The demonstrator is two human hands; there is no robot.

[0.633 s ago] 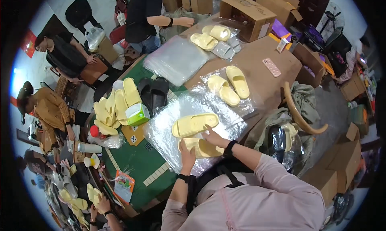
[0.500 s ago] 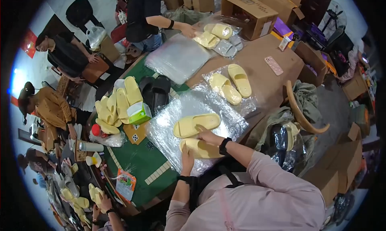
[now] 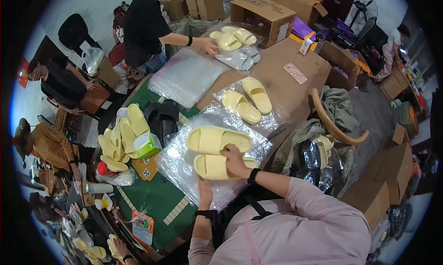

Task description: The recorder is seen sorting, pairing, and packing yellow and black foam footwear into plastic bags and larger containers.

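Two pale yellow slippers lie side by side on a stack of clear plastic bags (image 3: 177,161). The farther slipper (image 3: 203,140) has its strap toward the left. My right hand (image 3: 235,162) is closed on the nearer slipper (image 3: 210,167), its fingers curled over the inner side behind the strap. Just below that slipper's toe end, my left hand (image 3: 205,194) is at the near edge of the bags, fingers together and apparently pinching the plastic; their tips are partly hidden. Beyond the stack, another yellow pair (image 3: 249,100) rests on a clear bag.
Left of the bags are several yellow slippers (image 3: 115,138), black slippers (image 3: 161,119) and a tissue pack (image 3: 148,146). A co-worker's hand (image 3: 210,45) touches bagged slippers at the back. A phone (image 3: 295,74) lies on the brown tabletop. A curved wooden chair rail (image 3: 330,122) stands at right.
My right hand has drawn the nearer slipper slightly up and left, closer to the other one. My left hand has moved off the slipper down to the bags' edge. The whole view has shifted.
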